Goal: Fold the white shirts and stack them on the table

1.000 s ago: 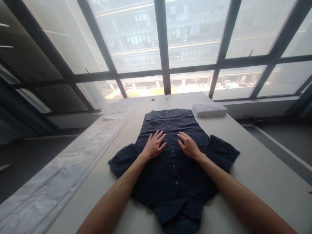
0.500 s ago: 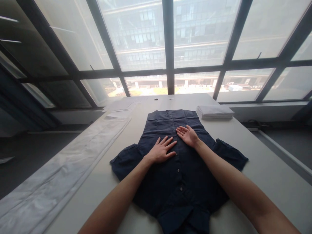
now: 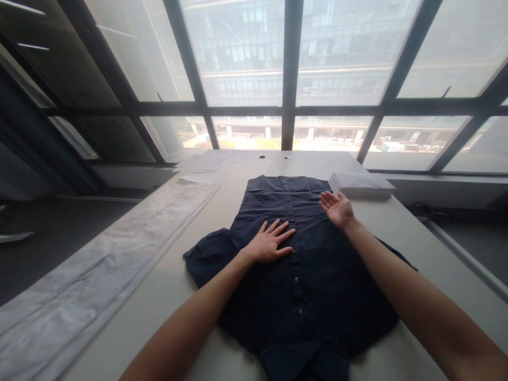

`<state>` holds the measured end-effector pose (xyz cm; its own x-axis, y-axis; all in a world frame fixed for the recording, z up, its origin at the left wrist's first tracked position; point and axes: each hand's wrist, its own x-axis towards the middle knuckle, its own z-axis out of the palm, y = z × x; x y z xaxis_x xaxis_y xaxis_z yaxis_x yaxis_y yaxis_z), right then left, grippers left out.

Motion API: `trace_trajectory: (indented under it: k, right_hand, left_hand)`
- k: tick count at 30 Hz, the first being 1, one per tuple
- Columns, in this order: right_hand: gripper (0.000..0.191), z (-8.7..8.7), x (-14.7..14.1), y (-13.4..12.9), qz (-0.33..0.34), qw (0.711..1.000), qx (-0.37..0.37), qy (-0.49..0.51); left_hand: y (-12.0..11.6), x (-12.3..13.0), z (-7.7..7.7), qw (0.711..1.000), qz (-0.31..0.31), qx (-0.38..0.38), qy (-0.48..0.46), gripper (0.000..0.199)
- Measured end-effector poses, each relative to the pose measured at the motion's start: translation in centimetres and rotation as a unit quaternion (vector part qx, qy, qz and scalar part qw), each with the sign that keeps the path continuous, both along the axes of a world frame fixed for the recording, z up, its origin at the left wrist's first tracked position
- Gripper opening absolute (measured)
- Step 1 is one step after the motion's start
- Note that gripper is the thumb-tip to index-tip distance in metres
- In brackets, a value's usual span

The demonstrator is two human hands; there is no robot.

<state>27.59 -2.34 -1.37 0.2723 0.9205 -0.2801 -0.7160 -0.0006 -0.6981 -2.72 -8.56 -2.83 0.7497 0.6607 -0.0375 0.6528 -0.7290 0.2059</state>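
A dark navy short-sleeved shirt [image 3: 273, 296] lies spread on a white table, its button front facing up and its collar towards me. My left hand [image 3: 270, 242] rests palm down with fingers spread on the shirt, just left of the button strip. Over the shirt's far right side is my right hand [image 3: 337, 209], turned with the palm partly up and the fingers stretched out. It holds nothing; whether it touches the cloth I cannot tell. My right forearm hides part of the right sleeve.
A stack of folded white cloth [image 3: 362, 185] sits at the table's far right. Along the left edge runs a long white cloth [image 3: 115, 259], with white sheets [image 3: 202, 161] beyond it. The table [image 3: 242, 165] ends near large windows.
My right hand has moved right, from beside the button strip to the shirt's far right side. My left hand stays on the shirt. The view has shifted slightly.
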Motion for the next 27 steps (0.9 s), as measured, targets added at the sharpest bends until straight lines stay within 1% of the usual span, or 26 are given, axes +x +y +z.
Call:
trace_trajectory:
  k: [1, 2, 4, 5, 6, 7, 8, 9, 11, 12, 13, 14, 15, 17, 19, 20, 21, 22, 23, 24, 25, 26, 27]
  right_hand:
    - [0.035, -0.1, -1.6, -0.8, 0.042, 0.999, 0.012, 0.005]
    - [0.036, -0.3, -3.1, -1.7, 0.118, 0.993, 0.026, 0.014]
    - [0.038, -0.9, -5.2, -3.2, 0.252, 0.967, 0.029, 0.024]
    - [0.039, -1.1, -5.5, -3.7, 0.296, 0.955, 0.023, 0.025]
    - [0.04, -1.4, -5.2, -4.0, 0.315, 0.949, 0.014, 0.024]
    - [0.041, -1.7, -4.4, -4.0, 0.31, 0.951, 0.004, 0.02]
    - [0.04, -1.9, -3.2, -3.8, 0.28, 0.96, -0.006, 0.015]
    - [0.04, -2.0, -1.6, -3.5, 0.232, 0.973, -0.015, 0.008]
    - [0.036, -1.9, 1.9, -2.7, 0.089, 0.995, -0.033, -0.024]
    - [0.036, -1.7, 3.4, -2.3, 0.018, 0.998, -0.039, -0.047]
    - [0.035, -1.5, 4.7, -2.1, -0.034, 0.996, -0.042, -0.065]
    - [0.034, -1.2, 5.5, -2.0, -0.067, 0.994, -0.042, -0.08]
    - [0.032, -0.9, 5.9, -2.1, -0.081, 0.992, -0.04, -0.088]
    - [0.029, -0.5, 5.2, -2.7, -0.06, 0.993, -0.024, -0.102]
    - [0.029, -0.4, 2.8, -3.7, -0.016, 0.987, 0.005, -0.159]
    - [0.03, -0.5, 1.2, -4.3, 0.008, 0.976, 0.023, -0.218]
    - [0.031, -0.7, -0.5, -5.0, 0.027, 0.953, 0.039, -0.3]
    - [0.032, -0.9, -2.2, -5.8, 0.047, 0.912, 0.062, -0.403]
    - [0.032, -1.2, -3.8, -6.6, 0.059, 0.851, 0.087, -0.515]
    - [0.035, -1.5, -5.3, -7.3, 0.069, 0.779, 0.123, -0.611]
    - [0.039, -1.9, -6.5, -8.1, 0.085, 0.708, 0.157, -0.684]
    - [0.044, -2.3, -7.5, -8.7, 0.103, 0.648, 0.177, -0.734]
    - [0.047, -2.7, -8.2, -9.2, 0.125, 0.601, 0.185, -0.767]
  left_hand:
    - [0.0, 0.0, 0.1, 1.0, 0.002, 0.0, 0.001, 0.07]
    - [-0.1, 0.0, 0.1, 1.0, 0.004, 0.001, 0.002, 0.07]
    - [-0.2, 0.1, 0.2, 1.0, 0.006, 0.003, 0.004, 0.07]
    - [-0.2, 0.1, 0.2, 1.0, 0.006, 0.004, 0.005, 0.07]
    - [-0.2, 0.1, 0.2, 1.0, 0.006, 0.004, 0.007, 0.07]
    - [-0.2, 0.1, 0.3, 1.0, 0.006, 0.003, 0.008, 0.07]
    - [-0.2, 0.1, 0.2, 1.0, 0.006, 0.003, 0.008, 0.07]
    - [-0.2, 0.1, 0.2, 1.0, 0.005, 0.002, 0.007, 0.07]
    - [0.0, 0.1, 0.1, 1.0, 0.005, 0.0, 0.004, 0.069]
    - [0.0, 0.0, 0.0, 1.0, 0.004, -0.002, 0.002, 0.069]
    - [0.1, 0.0, 0.0, 1.0, 0.003, -0.004, 0.001, 0.069]
    - [0.2, 0.0, -0.1, 1.0, 0.003, -0.007, 0.001, 0.07]
    - [0.3, 0.0, -0.2, 1.0, 0.002, -0.009, 0.002, 0.07]
    - [0.4, 0.0, -0.3, 1.0, 0.0, -0.011, 0.005, 0.071]
    - [0.5, 0.0, -0.4, 1.0, -0.002, -0.01, 0.005, 0.071]
    - [0.5, 0.0, -0.5, 1.0, -0.002, -0.008, 0.004, 0.071]
    - [0.5, 0.0, -0.5, 1.0, -0.003, -0.005, 0.003, 0.071]
    - [0.5, 0.0, -0.6, 1.0, -0.004, -0.003, 0.002, 0.07]
    - [0.5, 0.0, -0.6, 1.0, -0.004, 0.001, 0.001, 0.07]
    - [0.5, 0.0, -0.7, 1.0, -0.004, 0.005, 0.001, 0.07]
    - [0.5, 0.0, -0.8, 1.0, -0.004, 0.01, 0.001, 0.069]
    - [0.5, -0.1, -0.9, 1.0, -0.004, 0.015, 0.001, 0.069]
    - [0.5, -0.1, -1.0, 1.0, -0.004, 0.019, 0.001, 0.069]
